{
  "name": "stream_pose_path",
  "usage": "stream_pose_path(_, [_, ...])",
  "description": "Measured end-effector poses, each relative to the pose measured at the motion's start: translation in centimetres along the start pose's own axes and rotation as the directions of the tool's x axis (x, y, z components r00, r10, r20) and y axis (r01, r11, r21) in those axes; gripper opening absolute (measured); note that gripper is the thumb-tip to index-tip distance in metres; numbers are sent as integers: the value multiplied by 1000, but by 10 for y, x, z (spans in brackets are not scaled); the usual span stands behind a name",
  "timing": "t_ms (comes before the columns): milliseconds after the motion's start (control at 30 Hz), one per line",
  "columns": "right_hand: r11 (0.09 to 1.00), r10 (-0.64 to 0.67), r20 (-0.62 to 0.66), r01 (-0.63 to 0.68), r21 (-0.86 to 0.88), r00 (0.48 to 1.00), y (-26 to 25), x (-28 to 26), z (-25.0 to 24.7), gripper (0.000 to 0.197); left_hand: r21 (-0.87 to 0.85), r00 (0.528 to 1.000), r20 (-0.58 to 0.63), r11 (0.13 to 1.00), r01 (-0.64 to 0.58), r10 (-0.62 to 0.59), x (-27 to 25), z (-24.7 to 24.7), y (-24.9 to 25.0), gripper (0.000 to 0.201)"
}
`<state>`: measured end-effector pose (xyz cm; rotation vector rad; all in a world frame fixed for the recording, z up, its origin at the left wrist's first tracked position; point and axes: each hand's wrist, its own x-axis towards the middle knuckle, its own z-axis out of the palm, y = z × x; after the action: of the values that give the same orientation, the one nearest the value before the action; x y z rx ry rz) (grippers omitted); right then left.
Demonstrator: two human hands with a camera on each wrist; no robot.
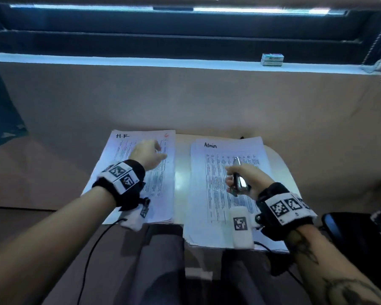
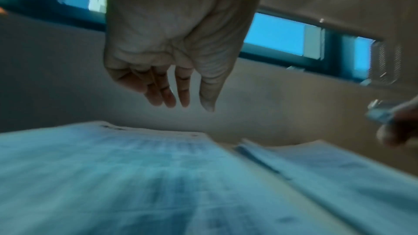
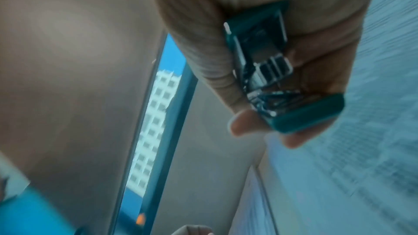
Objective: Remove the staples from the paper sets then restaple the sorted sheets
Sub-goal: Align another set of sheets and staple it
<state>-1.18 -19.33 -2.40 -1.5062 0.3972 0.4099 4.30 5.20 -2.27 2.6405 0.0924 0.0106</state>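
Two stacks of printed sheets lie on a small white table (image 1: pixel 180 179): one headed "H.R" (image 1: pixel 158 183) on the left, one headed "Admin" (image 1: pixel 216 194) on the right. My left hand (image 1: pixel 149 154) hovers above the H.R stack (image 2: pixel 135 176) with relaxed, empty fingers (image 2: pixel 183 92) pointing down, off the paper. My right hand (image 1: pixel 243 178) grips a metal stapler (image 1: pixel 238 175) above the Admin stack. In the right wrist view the stapler (image 3: pixel 267 71) lies in the palm, fingers curled round it, printed paper (image 3: pixel 361 131) beside it.
A beige wall stands right behind the table, with a window sill above it carrying a small box (image 1: pixel 272 59). A black object (image 1: pixel 348 227) sits at the right of the table. Cables trail from both wrist bands over my lap.
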Motion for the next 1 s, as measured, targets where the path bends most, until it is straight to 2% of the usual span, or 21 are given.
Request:
stream_pose_path(67, [998, 61, -78, -64, -28, 995, 10, 1, -20, 18, -89, 989, 97, 991, -99, 108, -3, 24, 38, 27])
stream_pose_path(133, [990, 114, -65, -119, -79, 991, 24, 1, -28, 20, -120, 974, 170, 985, -127, 147, -4, 48, 68, 21])
stream_pose_path(200, [992, 86, -49, -91, -92, 995, 39, 5, -31, 17, -63, 967, 242, 995, -73, 86, -2, 66, 85, 12])
stream_pose_path(233, [995, 54, -65, -59, -77, 996, 44, 6, -31, 14, -18, 966, 258, 1000, -17, 21, 1, 74, 89, 17])
stream_pose_path(300, [999, 7, -93, -11, -39, 996, 50, 8, -33, 10, 19, 963, 244, 993, 112, -114, 7, 85, 90, 39])
stream_pose_path(367, [1000, -15, -91, 14, -8, 996, 52, 9, -34, 11, -48, 958, 186, 972, 229, -217, 11, 94, 90, 59])
stream_pose_path(500, [999, -28, -95, 30, 22, 995, 54, 10, -33, 14, -157, 938, 127, 927, 341, -323, 14, 98, 93, 67])
stream_pose_path(667, [999, -44, -78, 45, 10, 996, 54, 12, -35, 12, -133, 924, 136, 918, 375, -357, 17, 96, 95, 67])
stream_pose_path(800, [999, -48, -74, 49, 20, 996, 56, 13, -36, 12, -80, 932, 114, 932, 353, -344, 21, 95, 97, 74])
stream_pose_path(1000, [998, -56, -76, 58, 13, 995, 56, 13, -36, 12, 26, 956, 78, 959, 282, -283, 21, 94, 99, 54])
